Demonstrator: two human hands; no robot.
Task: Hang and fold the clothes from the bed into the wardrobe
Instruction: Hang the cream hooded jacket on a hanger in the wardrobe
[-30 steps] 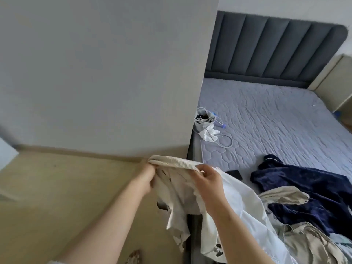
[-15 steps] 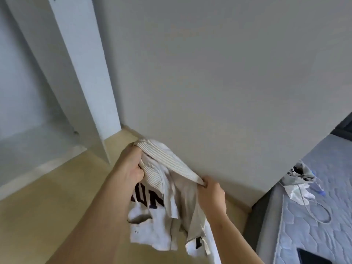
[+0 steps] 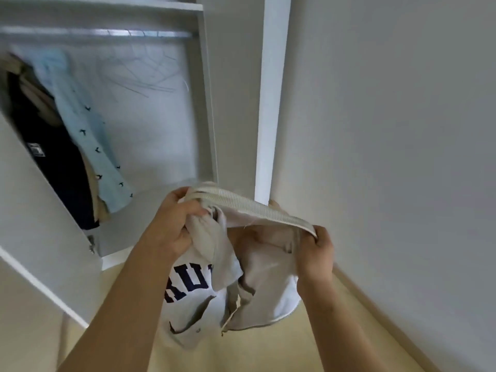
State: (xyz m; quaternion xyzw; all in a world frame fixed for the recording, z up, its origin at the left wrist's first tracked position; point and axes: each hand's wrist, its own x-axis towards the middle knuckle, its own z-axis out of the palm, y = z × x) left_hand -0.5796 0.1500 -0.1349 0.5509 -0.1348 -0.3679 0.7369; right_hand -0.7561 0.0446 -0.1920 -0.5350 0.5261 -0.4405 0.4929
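Both hands hold the cream sweatshirt [image 3: 204, 304] at lower centre, in front of the open wardrobe [image 3: 205, 103]. The left hand [image 3: 174, 224] clutches bunched fabric, and the right hand [image 3: 315, 251] pinches the far end of the ribbed band [image 3: 255, 208], pulling it taut. Best, I judge, to keep that band stretched while one hand fetches a wire hanger [image 3: 139, 73] from the upper left. Navy block letters show "RU", the rest hidden by folds. A white patch on the hanging dark garment [image 3: 53, 162] is unreadable.

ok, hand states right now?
Left hand: closed, gripping the cream sweatshirt.
Right hand: closed, gripping the same sweatshirt by its ribbed hem.
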